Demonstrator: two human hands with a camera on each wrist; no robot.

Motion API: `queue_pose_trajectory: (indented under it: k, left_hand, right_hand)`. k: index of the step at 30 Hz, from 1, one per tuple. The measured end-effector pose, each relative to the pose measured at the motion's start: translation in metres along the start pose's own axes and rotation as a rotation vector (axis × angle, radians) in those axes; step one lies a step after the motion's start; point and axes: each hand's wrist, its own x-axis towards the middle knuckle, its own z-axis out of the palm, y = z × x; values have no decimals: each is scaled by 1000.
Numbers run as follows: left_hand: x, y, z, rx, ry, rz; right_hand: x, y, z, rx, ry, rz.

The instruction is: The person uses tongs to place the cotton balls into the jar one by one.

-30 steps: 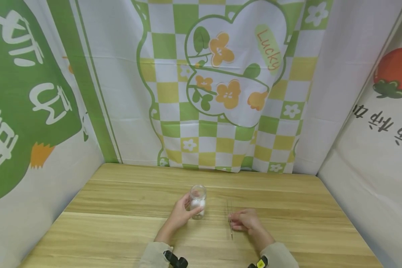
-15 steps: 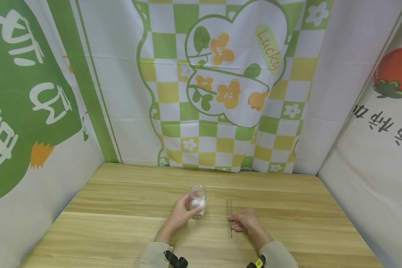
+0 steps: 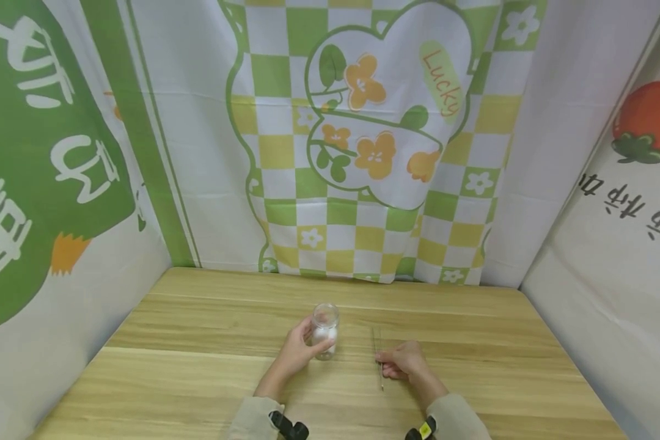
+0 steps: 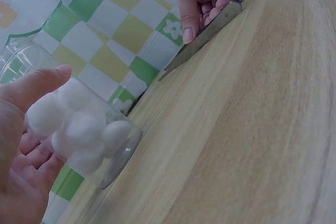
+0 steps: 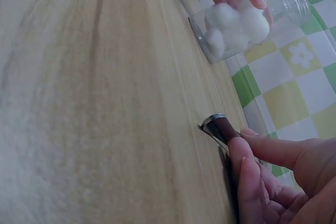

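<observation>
My left hand (image 3: 299, 349) grips a clear glass jar (image 3: 325, 316) around its side, thumb in front. The jar has an open mouth and stands upright on the table. Several white cotton balls (image 4: 84, 128) fill its lower part, seen through the glass in both wrist views. To the right of the jar, my right hand (image 3: 407, 359) pinches a pair of metal tweezers (image 4: 214, 27) between thumb and fingers. The tweezers lie low along the tabletop, their two tips apart and pointing to the far side. In the right wrist view the rounded end of the tweezers (image 5: 218, 125) shows beside the fingers.
The wooden table (image 3: 225, 305) carries the jar and reaches a checked green and yellow curtain (image 3: 374, 244) at the back. Printed cloth walls (image 3: 610, 293) close in both sides. Dark wrist cameras (image 3: 288, 426) sit at both sleeves.
The near end of the tweezers has shifted very slightly in my right hand. My left hand and the jar have stayed in place.
</observation>
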Motion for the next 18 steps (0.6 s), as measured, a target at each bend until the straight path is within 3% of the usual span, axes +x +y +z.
queue_pose_trajectory:
  k: [9, 15, 18]
  left_hand:
    - [3, 1, -3, 0, -13, -5]
    - [0, 0, -12, 57, -79, 0]
    - [-1, 4, -28, 138, -102, 16]
  right_hand:
    - [3, 0, -2, 16, -20, 0]
    - [4, -4, -15, 5, -34, -33]
    - [1, -16, -30, -193, 46, -150]
